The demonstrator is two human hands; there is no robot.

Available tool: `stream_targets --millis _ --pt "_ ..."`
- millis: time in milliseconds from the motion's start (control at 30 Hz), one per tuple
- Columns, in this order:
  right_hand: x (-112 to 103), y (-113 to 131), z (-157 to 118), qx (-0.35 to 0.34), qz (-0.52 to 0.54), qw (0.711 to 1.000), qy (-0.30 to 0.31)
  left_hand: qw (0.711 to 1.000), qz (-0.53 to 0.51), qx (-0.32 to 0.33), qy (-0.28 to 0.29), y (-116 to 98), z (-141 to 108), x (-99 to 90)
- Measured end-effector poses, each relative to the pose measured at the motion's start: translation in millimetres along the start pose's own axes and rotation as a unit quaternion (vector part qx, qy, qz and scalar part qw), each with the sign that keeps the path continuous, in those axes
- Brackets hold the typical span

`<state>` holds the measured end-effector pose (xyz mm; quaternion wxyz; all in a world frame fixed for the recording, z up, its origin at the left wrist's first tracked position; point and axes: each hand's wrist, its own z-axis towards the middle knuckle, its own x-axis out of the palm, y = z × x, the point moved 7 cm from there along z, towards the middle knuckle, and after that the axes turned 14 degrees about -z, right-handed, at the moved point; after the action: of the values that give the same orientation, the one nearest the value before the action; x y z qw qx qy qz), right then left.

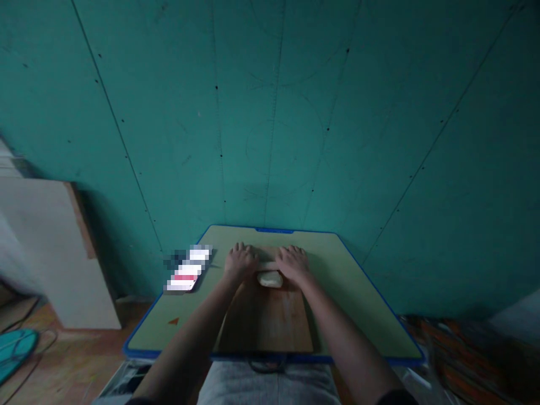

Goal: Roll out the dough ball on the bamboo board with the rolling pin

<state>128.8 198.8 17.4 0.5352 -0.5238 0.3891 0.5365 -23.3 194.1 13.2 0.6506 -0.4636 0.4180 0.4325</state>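
My left hand (240, 263) and my right hand (293, 262) are closed over the two ends of a pale rolling pin (268, 266). Only its middle stretch shows between them. Just on the near side of the pin lies a small whitish lump of dough (270, 280), on a brown wooden cutting board (265, 326). Both forearms reach forward along the sides of the board. The pin's ends are hidden under my hands.
The board rests on a pale green table (358, 304) with a blue rim, against a green wall (274, 112). A pixelated white item (190, 270) lies at the left, and a small orange triangle (174, 321) nearer me. A white panel (54, 247) leans on the wall.
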Motion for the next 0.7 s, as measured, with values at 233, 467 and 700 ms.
stream_targets --millis 233,467,700 --pt "-0.4 -0.4 -49.1 -0.049 0.020 0.997 -0.060 0.998 0.010 0.055 -0.035 -17.6 -46.2 -7.7" --pt "-0.1 -0.6 -107.4 -0.078 0.033 0.987 -0.139 0.992 -0.016 0.101 -0.074 -27.2 -97.4 -11.5" --pt "-0.8 -3.0 -145.6 -0.109 0.046 0.980 -0.161 0.986 -0.022 0.124 -0.111 -31.5 -129.4 -16.1"
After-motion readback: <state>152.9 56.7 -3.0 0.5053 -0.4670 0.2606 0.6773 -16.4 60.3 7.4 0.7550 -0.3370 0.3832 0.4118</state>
